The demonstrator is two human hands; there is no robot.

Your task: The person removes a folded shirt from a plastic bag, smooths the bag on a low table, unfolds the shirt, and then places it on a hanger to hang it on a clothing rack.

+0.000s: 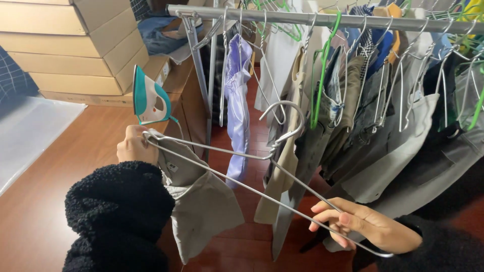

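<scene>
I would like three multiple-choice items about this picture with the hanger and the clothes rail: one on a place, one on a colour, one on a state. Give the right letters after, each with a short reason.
1. Where does the iron stand?
A. on the wooden surface beside the cardboard boxes
B. on the floor under the rail
C. hanging from the rail

2. What colour is the iron?
A. red and black
B. teal and white
C. all yellow

3. How is the metal hanger held?
A. by the left hand only
B. it hangs free on the rail
C. by both hands, one at each end

Answers:
1 A, it stands upright by the boxes.
2 B, its body is teal with white parts.
3 C, the left hand grips one end with a grey garment, and the right hand holds the other.
</scene>
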